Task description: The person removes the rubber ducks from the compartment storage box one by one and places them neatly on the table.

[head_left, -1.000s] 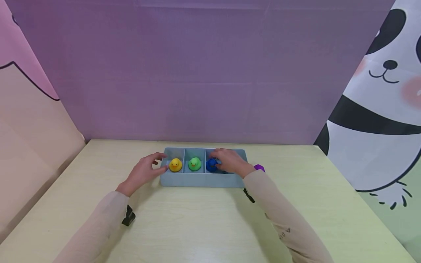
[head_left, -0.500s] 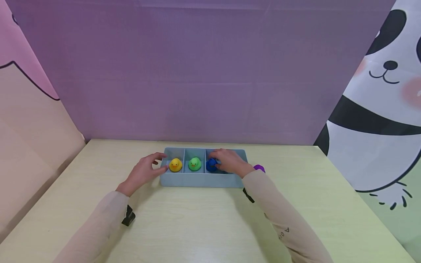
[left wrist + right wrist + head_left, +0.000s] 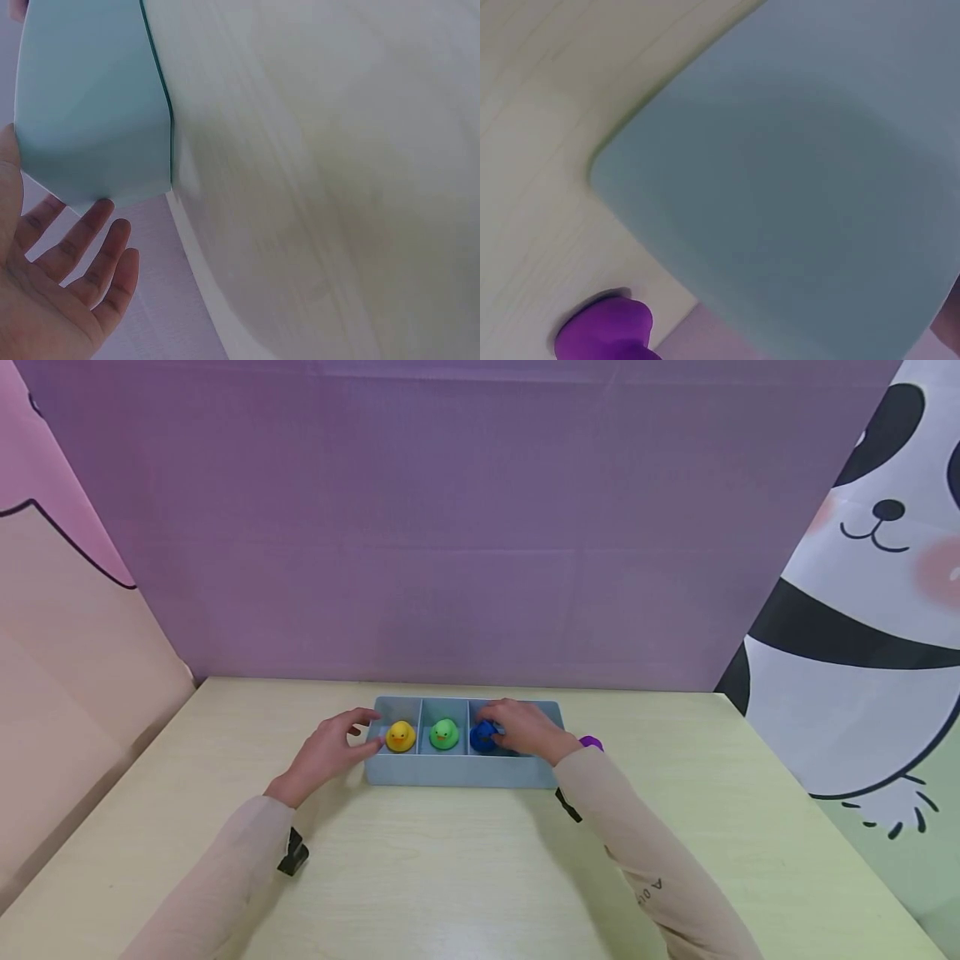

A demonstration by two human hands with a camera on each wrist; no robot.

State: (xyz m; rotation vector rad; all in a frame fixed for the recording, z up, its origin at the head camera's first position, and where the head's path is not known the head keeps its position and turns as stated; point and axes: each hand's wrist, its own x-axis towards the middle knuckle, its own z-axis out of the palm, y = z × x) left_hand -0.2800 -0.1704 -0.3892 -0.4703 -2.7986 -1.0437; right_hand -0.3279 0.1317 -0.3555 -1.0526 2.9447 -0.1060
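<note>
A light blue divided box [image 3: 457,770] stands on the table, its compartments side by side. A yellow rubber duck [image 3: 400,737] sits in the left one and a green rubber duck [image 3: 444,734] in the one beside it. My right hand [image 3: 525,728] reaches into a compartment further right and pinches a blue rubber duck [image 3: 482,737], partly hidden by the fingers. My left hand [image 3: 330,747] rests at the box's left end, thumb by the rim. In the left wrist view its fairly straight, spread fingers [image 3: 88,234] touch the end wall.
Just right of the box, partly covered by the right wrist, is a purple object [image 3: 592,742], rounded in the right wrist view. The pale wooden table [image 3: 450,877] meets a purple backdrop [image 3: 465,543] behind the box. A panda picture [image 3: 862,693] is at the right.
</note>
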